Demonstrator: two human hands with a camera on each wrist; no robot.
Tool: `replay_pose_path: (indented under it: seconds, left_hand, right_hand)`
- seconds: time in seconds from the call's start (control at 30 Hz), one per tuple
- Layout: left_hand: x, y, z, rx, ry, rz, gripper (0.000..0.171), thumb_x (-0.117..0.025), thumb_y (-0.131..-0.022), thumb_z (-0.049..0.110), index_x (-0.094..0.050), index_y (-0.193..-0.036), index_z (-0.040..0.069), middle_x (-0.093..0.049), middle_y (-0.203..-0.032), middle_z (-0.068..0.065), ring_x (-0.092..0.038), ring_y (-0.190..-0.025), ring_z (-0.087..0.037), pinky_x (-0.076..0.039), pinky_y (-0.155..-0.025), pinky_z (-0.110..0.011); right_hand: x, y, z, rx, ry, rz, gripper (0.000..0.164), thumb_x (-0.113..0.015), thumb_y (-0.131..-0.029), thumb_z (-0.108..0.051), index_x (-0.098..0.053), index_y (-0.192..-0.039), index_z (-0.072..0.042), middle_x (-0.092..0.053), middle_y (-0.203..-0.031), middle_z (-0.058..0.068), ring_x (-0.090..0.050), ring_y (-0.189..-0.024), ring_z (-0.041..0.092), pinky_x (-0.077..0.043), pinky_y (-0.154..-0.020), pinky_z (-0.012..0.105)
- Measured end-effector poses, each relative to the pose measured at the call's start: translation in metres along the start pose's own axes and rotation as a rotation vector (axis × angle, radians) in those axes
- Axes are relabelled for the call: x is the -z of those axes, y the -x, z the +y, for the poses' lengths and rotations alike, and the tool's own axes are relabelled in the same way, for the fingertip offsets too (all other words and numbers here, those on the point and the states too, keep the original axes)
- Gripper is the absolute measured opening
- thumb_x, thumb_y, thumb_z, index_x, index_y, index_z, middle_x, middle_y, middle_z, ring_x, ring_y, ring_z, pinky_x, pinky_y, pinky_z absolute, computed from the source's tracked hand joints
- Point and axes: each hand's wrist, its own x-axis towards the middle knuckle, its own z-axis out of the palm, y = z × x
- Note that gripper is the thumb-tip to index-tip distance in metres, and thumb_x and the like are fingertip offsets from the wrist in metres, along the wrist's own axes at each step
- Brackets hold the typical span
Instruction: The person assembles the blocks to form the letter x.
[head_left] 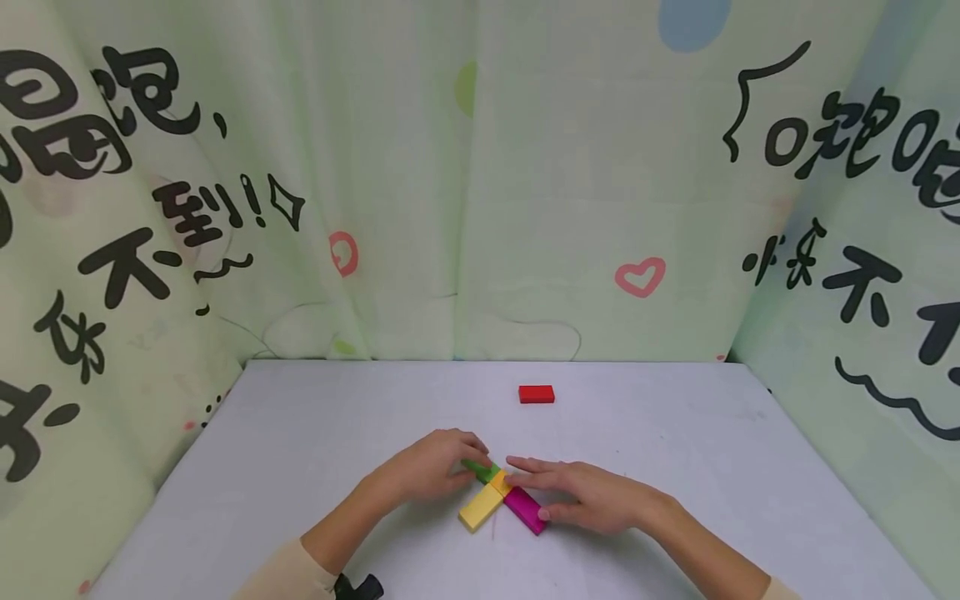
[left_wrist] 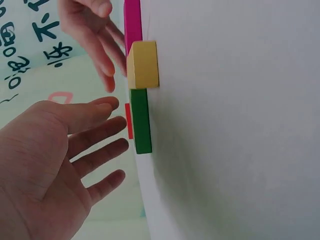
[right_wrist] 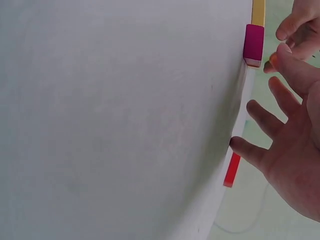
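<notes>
Near the middle of the table, a green block (head_left: 482, 471), a yellow block (head_left: 481, 507) and a magenta block (head_left: 527, 509) meet around a small orange piece (head_left: 500, 481). Loosely spread fingers of my left hand (head_left: 442, 462) are beside and above the green block; in the left wrist view that hand (left_wrist: 55, 160) holds nothing. My right hand (head_left: 592, 496) reaches in from the other side, index finger over the orange piece and thumb by the magenta block's near end. Its fingers look extended in the right wrist view, but whether they touch the blocks I cannot tell.
A red block (head_left: 536, 394) lies apart, towards the back of the white table (head_left: 660, 417). Printed curtains (head_left: 540, 208) hang behind the table and along both sides. Something black (head_left: 360, 587) shows beside the left sleeve at the bottom edge.
</notes>
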Motion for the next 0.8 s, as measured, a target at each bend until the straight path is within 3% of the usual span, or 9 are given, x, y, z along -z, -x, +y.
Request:
replay_pose_path:
  seconds: [0.07,0.2,0.47,0.6,0.8]
  left_hand:
    - [-0.001,0.004,0.003,-0.021,-0.024,-0.001,0.027,-0.068,-0.100,0.012,-0.077,-0.125,0.018,-0.071,-0.132,0.003,-0.065,-0.126,-0.018,-0.052,-0.109,-0.038]
    - [-0.006,0.011,0.009,-0.038,-0.069,-0.022,0.035,-0.064,-0.103,0.015,-0.069,-0.138,0.018,-0.066,-0.142,0.002,-0.060,-0.136,-0.018,-0.048,-0.114,-0.040]
    - [-0.015,0.025,0.018,0.035,-0.152,-0.063,0.050,-0.056,-0.108,0.028,-0.048,-0.157,0.023,-0.046,-0.163,0.004,-0.040,-0.154,-0.023,-0.034,-0.124,-0.055]
    - [-0.018,0.030,0.021,0.034,-0.219,-0.067,0.056,-0.053,-0.109,0.036,-0.040,-0.162,0.024,-0.037,-0.168,0.003,-0.034,-0.157,-0.026,-0.031,-0.124,-0.057]
    - [-0.020,0.035,0.026,0.074,-0.211,-0.097,0.060,-0.049,-0.110,0.043,-0.034,-0.165,0.025,-0.027,-0.172,0.006,-0.025,-0.160,-0.025,-0.027,-0.126,-0.058]
  right_hand:
    - [0.001,0.000,0.001,-0.004,0.000,0.006,0.055,-0.061,-0.106,-0.029,-0.045,-0.159,-0.030,-0.031,-0.171,-0.004,-0.036,-0.156,0.022,-0.040,-0.121,0.048]
    - [0.003,0.002,0.003,-0.015,-0.003,0.008,0.055,-0.060,-0.107,-0.031,-0.044,-0.159,-0.030,-0.030,-0.172,-0.004,-0.035,-0.156,0.022,-0.040,-0.121,0.046]
    - [0.006,0.004,0.003,-0.029,0.024,0.021,0.058,-0.063,-0.105,-0.026,-0.044,-0.160,-0.028,-0.029,-0.172,-0.005,-0.036,-0.156,0.023,-0.039,-0.121,0.048]
    - [0.007,0.004,0.004,-0.025,0.031,0.031,0.059,-0.064,-0.104,-0.022,-0.045,-0.160,-0.026,-0.030,-0.172,-0.002,-0.034,-0.157,0.024,-0.038,-0.121,0.049]
    - [0.007,0.003,0.005,-0.036,0.039,0.040,0.059,-0.065,-0.104,-0.024,-0.045,-0.159,-0.028,-0.030,-0.172,-0.006,-0.035,-0.156,0.024,-0.039,-0.120,0.051]
